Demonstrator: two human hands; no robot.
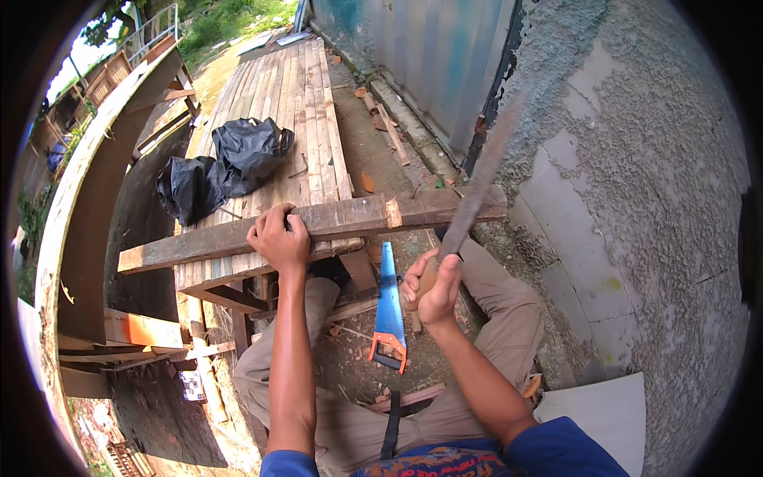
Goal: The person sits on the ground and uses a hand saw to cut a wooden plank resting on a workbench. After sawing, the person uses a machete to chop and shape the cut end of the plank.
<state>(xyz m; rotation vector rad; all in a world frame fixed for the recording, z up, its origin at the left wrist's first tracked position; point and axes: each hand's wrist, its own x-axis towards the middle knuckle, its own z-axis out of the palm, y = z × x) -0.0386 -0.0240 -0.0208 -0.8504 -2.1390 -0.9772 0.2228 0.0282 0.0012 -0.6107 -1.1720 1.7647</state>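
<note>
A long dark wooden beam (342,218) lies crosswise before me, its left part resting on a slatted bamboo bench. My left hand (280,238) is closed over the beam's top, left of its middle. A pale fresh notch (393,212) is cut into the beam to the right of that hand. In my right hand (439,292) is a machete (483,175), gripped by its wooden handle. Its long, worn blade points up and away, passing in front of the beam's right end. Below the beam, between my legs, a handsaw (389,298) with a blue blade and orange-black handle lies on the ground.
Black plastic bags (238,159) sit on the bamboo bench (274,83). A rough plastered wall (636,183) rises close on my right, beside a corrugated metal panel (441,63). Along the left stands a wooden frame (91,207). Wood scraps (393,133) lie by the wall's foot.
</note>
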